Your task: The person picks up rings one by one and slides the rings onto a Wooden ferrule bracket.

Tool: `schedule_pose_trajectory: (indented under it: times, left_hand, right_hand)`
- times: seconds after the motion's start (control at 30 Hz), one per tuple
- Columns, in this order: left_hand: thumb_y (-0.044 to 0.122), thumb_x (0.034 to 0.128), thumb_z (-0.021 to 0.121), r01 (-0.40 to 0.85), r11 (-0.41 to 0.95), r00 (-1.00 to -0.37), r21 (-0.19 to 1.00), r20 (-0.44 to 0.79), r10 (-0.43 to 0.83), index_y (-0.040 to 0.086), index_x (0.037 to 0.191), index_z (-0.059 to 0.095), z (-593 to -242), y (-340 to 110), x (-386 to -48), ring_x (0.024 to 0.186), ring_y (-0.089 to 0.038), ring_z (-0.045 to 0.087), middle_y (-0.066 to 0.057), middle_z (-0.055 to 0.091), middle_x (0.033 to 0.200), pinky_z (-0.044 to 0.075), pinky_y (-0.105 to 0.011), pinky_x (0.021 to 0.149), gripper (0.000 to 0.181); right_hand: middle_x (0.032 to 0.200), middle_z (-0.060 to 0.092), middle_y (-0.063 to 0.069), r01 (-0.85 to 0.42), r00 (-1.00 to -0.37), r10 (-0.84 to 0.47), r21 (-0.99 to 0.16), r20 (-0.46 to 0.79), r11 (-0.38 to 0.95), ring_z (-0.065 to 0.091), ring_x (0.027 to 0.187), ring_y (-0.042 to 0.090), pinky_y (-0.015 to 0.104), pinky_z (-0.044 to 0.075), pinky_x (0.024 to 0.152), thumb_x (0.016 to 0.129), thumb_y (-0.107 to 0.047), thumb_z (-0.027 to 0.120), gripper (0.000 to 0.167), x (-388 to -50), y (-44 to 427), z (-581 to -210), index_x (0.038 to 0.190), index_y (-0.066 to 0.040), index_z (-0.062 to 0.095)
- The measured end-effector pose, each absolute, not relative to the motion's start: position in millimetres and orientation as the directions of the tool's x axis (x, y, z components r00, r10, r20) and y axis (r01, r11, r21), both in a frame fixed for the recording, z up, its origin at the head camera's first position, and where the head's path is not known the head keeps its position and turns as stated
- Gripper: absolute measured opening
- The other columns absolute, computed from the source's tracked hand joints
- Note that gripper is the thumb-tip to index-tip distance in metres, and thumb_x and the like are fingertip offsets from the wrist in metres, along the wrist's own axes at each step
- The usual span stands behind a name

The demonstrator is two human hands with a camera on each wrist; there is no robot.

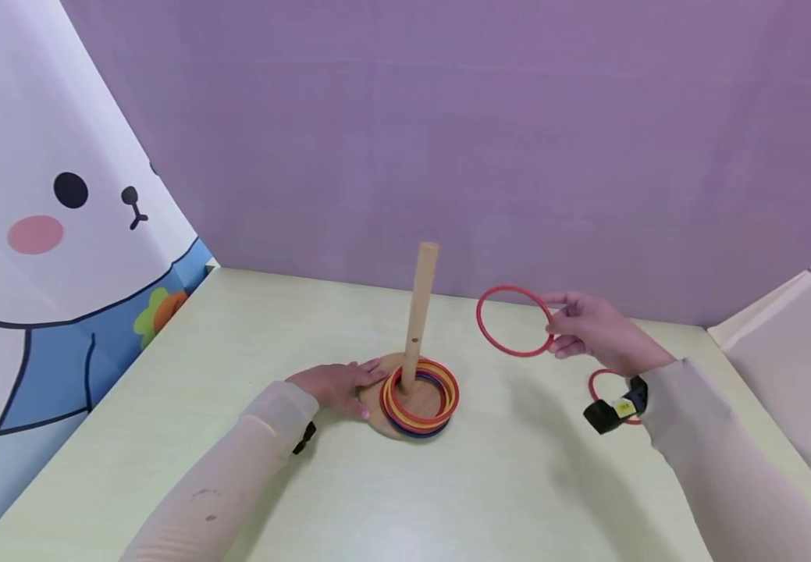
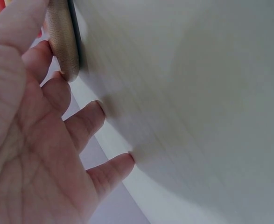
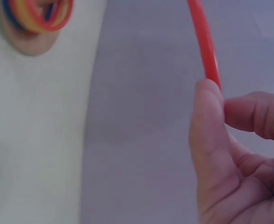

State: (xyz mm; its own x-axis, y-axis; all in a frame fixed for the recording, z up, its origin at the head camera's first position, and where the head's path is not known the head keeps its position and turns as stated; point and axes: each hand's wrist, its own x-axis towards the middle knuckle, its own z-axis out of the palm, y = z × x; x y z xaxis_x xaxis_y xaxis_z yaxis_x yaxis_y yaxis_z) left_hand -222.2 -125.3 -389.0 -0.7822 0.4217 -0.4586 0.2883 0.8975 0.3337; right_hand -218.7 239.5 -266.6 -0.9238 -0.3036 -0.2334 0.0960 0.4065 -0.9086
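Note:
A wooden peg point(image 1: 418, 312) rises from a round wooden base point(image 1: 422, 401) on the table. Several rings point(image 1: 455, 390), red, yellow and blue, lie stacked around the peg's foot. My left hand point(image 1: 335, 386) rests at the base's left edge with fingers spread. The left wrist view shows that hand's point(image 2: 48, 135) fingertips touching the base's edge and the tabletop. Right of the peg, my right hand point(image 1: 595, 328) pinches a thin red ring point(image 1: 479, 318) between thumb and fingers, lifted above the table and apart from the peg. Only part of this ring point(image 3: 205, 46) appears in the right wrist view.
Another red ring point(image 1: 592, 382) lies on the pale table point(image 1: 349, 499), partly hidden by the right wrist. A purple cloth point(image 1: 405, 140) hangs behind the table. A cartoon-printed sheet point(image 1: 103, 273) stands along the left side, and a pale panel point(image 1: 798, 343) along the right.

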Motion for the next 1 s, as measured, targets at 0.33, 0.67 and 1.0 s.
schedule_pose_trajectory:
  times: [0.33,0.67,1.0]
  left_hand:
    - [0.034,0.0832,0.072,0.312,0.881,-0.775,0.354,-0.441,0.452,0.028,0.151,0.032,-389.5,-127.4,-222.3,0.143,-0.03,0.021,0.005,0.016,0.159,0.027,-0.055,0.108,0.079]
    - [0.034,0.0833,0.072,0.326,0.867,-0.774,0.378,-0.42,0.474,0.026,0.151,0.031,-390.9,-131.3,-222.2,0.143,-0.031,0.02,0.004,0.016,0.16,0.026,-0.055,0.109,0.079]
    - [0.033,0.0831,0.073,0.309,0.868,-0.779,0.388,-0.421,0.465,0.028,0.151,0.031,-391.5,-131.4,-221.8,0.143,-0.031,0.02,0.004,0.015,0.16,0.026,-0.055,0.109,0.08]
  right_hand:
    - [0.085,0.058,0.007,0.05,-0.941,-0.302,-0.943,-0.155,0.329,0.063,0.063,0.016,0.029,0.057,0.07,0.095,-0.001,0.05,0.056,-217.2,221.6,-225.2,0.145,0.004,0.027]
    - [0.084,0.059,0.009,0.037,-0.949,-0.303,-0.984,-0.089,0.173,0.061,0.06,0.018,0.028,0.056,0.066,0.094,-0.003,0.054,0.052,-213.9,205.2,-191.5,0.142,-0.004,0.035]
    - [0.08,0.063,0.008,0.074,-0.921,-0.378,-0.994,-0.098,0.077,0.063,0.059,0.017,0.026,0.056,0.065,0.094,-0.001,0.053,0.054,-214.5,176.4,-182.7,0.144,-0.002,0.033]
